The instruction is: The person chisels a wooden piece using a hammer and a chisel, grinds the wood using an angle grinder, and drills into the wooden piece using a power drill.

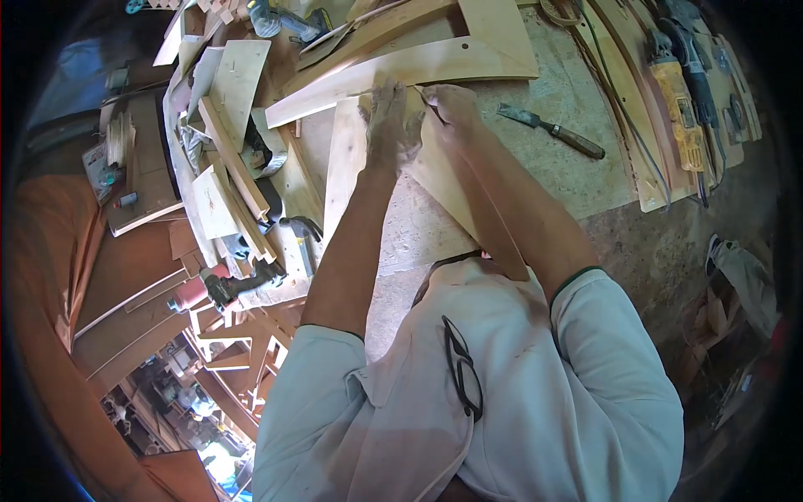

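My left hand (391, 121) lies on a pale wooden board (341, 155), its fingers against the lower edge of a curved wooden piece (401, 74); they are partly blurred. Closed around a thin dark pencil (432, 107), my right hand (454, 109) is just to the right, the tip at the curved piece's edge. Under my right forearm a second pale board (447, 171) slants down towards me. The curved piece has a small dark hole near its right end. To the right of my hands a chisel (552, 130) with a wooden handle lies on the worktable.
Offcuts (238, 92) and strips of wood crowd the worktable's left side. A cordless drill (230, 286) lies at the near left corner, another power tool (288, 23) at the back. Yellow (676, 113) and blue (690, 67) corded tools rest on boards at right. Glasses (462, 368) hang on my shirt.
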`<action>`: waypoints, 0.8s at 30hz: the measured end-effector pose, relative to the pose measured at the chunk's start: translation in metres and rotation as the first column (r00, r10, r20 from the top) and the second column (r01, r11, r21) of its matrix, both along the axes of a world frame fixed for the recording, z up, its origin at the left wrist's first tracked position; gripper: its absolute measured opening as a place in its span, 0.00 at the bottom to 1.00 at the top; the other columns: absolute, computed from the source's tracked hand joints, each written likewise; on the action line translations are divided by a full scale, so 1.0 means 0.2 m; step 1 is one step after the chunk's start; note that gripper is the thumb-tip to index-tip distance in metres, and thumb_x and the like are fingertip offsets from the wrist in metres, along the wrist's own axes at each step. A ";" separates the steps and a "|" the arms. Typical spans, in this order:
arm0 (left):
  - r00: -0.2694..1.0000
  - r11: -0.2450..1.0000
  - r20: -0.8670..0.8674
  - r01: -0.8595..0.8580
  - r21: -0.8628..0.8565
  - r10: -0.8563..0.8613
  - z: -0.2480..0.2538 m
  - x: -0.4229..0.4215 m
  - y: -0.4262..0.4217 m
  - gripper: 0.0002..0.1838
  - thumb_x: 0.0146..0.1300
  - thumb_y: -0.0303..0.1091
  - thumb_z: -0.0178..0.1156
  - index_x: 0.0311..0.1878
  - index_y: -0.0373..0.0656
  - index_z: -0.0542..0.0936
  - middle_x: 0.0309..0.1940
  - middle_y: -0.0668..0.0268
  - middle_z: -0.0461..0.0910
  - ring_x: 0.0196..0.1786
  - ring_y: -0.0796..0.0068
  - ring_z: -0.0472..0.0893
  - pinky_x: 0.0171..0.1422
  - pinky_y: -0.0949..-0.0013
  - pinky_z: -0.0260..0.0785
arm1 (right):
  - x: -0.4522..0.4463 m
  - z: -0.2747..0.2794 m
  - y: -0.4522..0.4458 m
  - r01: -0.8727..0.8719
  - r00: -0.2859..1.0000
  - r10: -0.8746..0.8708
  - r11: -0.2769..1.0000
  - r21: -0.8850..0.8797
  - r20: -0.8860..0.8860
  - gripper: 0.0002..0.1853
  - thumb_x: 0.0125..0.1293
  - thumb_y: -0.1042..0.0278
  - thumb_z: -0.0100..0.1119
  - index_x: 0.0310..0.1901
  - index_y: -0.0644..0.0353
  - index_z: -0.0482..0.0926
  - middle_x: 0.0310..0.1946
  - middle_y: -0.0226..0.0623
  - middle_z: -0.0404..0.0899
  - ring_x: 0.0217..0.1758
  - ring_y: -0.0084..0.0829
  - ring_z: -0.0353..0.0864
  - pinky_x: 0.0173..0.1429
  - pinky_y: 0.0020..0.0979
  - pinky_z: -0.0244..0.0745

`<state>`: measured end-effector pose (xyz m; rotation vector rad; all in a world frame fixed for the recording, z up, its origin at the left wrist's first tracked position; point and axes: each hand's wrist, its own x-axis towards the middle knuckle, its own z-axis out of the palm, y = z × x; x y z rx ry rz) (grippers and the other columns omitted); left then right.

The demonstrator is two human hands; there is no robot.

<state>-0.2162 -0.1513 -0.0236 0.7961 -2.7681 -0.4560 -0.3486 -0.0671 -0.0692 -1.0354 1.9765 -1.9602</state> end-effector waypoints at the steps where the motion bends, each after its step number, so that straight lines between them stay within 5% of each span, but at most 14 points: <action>1: 1.000 1.000 -0.011 0.003 0.003 -0.003 0.00 0.00 -0.01 0.36 0.69 0.45 0.62 0.75 0.37 0.68 0.80 0.47 0.59 0.82 0.39 0.54 0.83 0.32 0.39 | 0.03 0.08 0.00 -0.037 0.891 0.023 0.999 0.022 0.454 0.03 0.60 0.78 0.65 0.30 0.61 0.85 0.27 0.33 0.83 0.31 0.29 0.79 0.36 0.30 0.73; 2: 1.000 1.000 -0.005 0.006 -0.004 -0.006 -0.01 0.00 -0.01 0.36 0.69 0.45 0.62 0.75 0.37 0.68 0.80 0.47 0.58 0.82 0.39 0.54 0.83 0.32 0.39 | 0.05 0.13 0.01 -0.081 0.587 0.028 0.996 0.024 0.809 0.04 0.59 0.80 0.64 0.28 0.63 0.84 0.27 0.28 0.82 0.31 0.21 0.76 0.36 0.26 0.70; 5: 1.000 1.000 0.006 0.006 -0.006 -0.006 -0.02 0.00 -0.02 0.37 0.68 0.45 0.62 0.76 0.38 0.67 0.80 0.48 0.58 0.82 0.39 0.54 0.83 0.32 0.39 | 0.00 0.16 0.11 -0.053 0.435 0.023 0.999 0.000 0.900 0.06 0.67 0.73 0.67 0.38 0.68 0.86 0.27 0.29 0.82 0.31 0.19 0.80 0.33 0.27 0.74; 11: 0.999 1.000 -0.031 -0.007 0.018 0.008 -0.01 0.00 0.01 0.42 0.67 0.44 0.64 0.80 0.39 0.60 0.80 0.48 0.58 0.82 0.38 0.54 0.83 0.32 0.39 | -0.32 0.29 0.57 0.139 0.923 -0.235 0.942 0.304 0.306 0.12 0.69 0.67 0.66 0.47 0.67 0.88 0.34 0.36 0.89 0.36 0.27 0.85 0.44 0.28 0.78; 14: 0.994 1.000 -0.106 -0.007 0.022 0.009 -0.02 0.00 0.01 0.45 0.67 0.42 0.65 0.81 0.40 0.55 0.80 0.48 0.57 0.82 0.38 0.54 0.83 0.32 0.39 | -0.63 -0.01 0.81 0.366 0.925 -0.378 0.855 0.368 -0.043 0.13 0.63 0.64 0.65 0.44 0.63 0.89 0.37 0.49 0.89 0.40 0.41 0.88 0.51 0.37 0.79; 16: 0.990 1.000 -0.137 -0.013 0.013 0.015 -0.03 0.00 0.01 0.46 0.67 0.42 0.66 0.82 0.41 0.53 0.80 0.48 0.57 0.82 0.38 0.54 0.83 0.32 0.39 | -0.73 0.09 0.94 0.509 0.856 -0.310 0.645 0.570 -0.414 0.14 0.62 0.63 0.66 0.45 0.62 0.89 0.38 0.48 0.89 0.44 0.47 0.88 0.54 0.39 0.80; 24: 0.997 0.999 -0.072 -0.025 0.038 0.028 0.01 -0.01 0.01 0.38 0.65 0.42 0.67 0.75 0.40 0.67 0.80 0.51 0.59 0.82 0.43 0.56 0.83 0.33 0.41 | -0.86 0.17 1.12 0.380 0.919 -0.316 0.545 0.748 -0.237 0.10 0.63 0.65 0.65 0.40 0.61 0.89 0.34 0.52 0.87 0.41 0.52 0.88 0.49 0.44 0.79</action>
